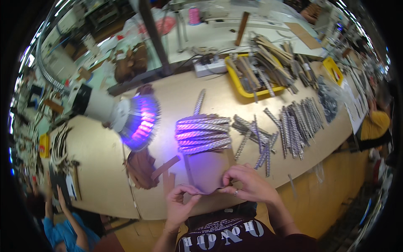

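A flat brown panel (205, 168), which looks like leather or fabric, lies in front of me with its near edge lifted and curled. My left hand (180, 204) pinches that edge at its left end between thumb and fingers. At the right end, my right hand (247, 183) grips the same edge, a ring on one finger. Several silver-grey braided strips (203, 134) lie side by side across the panel's far part. Beyond them a single braided strip (200, 102) points away from me.
A lamp (140, 122) glowing blue-purple hangs left of the panel, above brown pieces (142, 168). Loose braided strips (258, 138) and a neat row (298, 126) lie rightward. A yellow basket (247, 98) holds more strips. A hammer (76, 178) and a co-worker's hands (63, 199) are leftward.
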Tool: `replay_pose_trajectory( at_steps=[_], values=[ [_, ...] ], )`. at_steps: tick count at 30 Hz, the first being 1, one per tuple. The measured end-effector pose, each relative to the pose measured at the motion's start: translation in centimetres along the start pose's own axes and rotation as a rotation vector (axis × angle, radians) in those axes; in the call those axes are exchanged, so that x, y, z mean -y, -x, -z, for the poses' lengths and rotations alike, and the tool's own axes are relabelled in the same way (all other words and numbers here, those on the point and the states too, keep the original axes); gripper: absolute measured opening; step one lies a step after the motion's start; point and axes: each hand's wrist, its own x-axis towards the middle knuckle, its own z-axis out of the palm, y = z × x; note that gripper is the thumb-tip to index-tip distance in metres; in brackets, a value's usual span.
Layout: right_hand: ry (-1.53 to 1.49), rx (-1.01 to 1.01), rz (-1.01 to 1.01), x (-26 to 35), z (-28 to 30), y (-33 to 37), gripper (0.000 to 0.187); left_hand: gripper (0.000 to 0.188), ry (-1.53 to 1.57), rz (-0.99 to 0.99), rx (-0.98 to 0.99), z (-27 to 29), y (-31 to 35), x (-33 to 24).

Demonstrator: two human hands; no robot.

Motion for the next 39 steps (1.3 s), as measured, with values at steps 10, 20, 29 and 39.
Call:
replay_pose_trajectory(
  at_steps=[10,20,29,39],
  values=[
    [0.274,-0.373,-0.138,-2.6,1.5,-1.5,0.03,0.017,0.059,0.144,-0.122,0.4,-5.0,0.8],
    [0.4,-0.708,-0.56,-6.8,3.0,0.4,0.035,0.021,-0.046,-0.079,-0.392,-0.1,-3.7,0.7],
    [-0.335,-0.623,-0.601,-10.9,3.1,0.5,0.018,0.022,-0.845,-0.593,0.213,-6.0,-3.2,-5.5],
    [-0.77,-0.509,-0.345,-9.6,3.8,6.1,0.013,0.055,-0.56,-0.215,0.455,-16.2,-5.0,-0.2]
  ],
)
